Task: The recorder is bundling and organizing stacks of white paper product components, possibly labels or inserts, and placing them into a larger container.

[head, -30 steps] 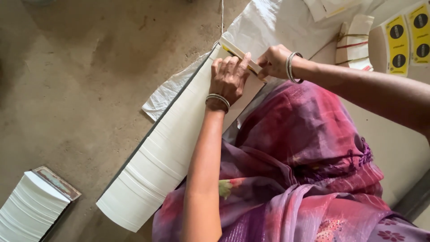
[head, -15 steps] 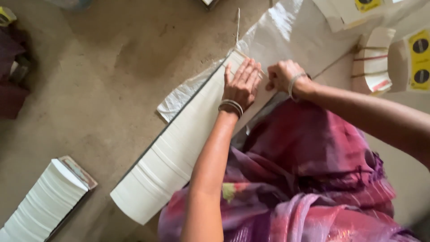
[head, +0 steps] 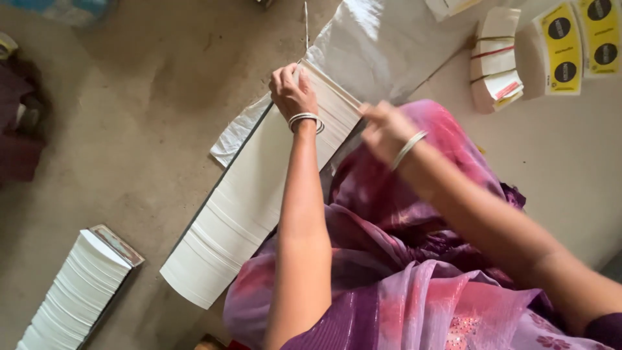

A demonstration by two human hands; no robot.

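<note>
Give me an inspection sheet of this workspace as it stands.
Surface: bare grey concrete floor, with a silvery sheet spread on it.
Job's things: long row of white paper blanks lying on the floor beside the purple garment.
Clutter: second white stack lower left; banded bundle; yellow printed cards.
Hands: left hand presses the row's far end; right hand lifted off it, blurred, grip unclear.
Cables: nothing seen.
Surroundings: dark bundle at left edge.

Left hand (head: 293, 91) presses long white card stack (head: 259, 188).
</note>
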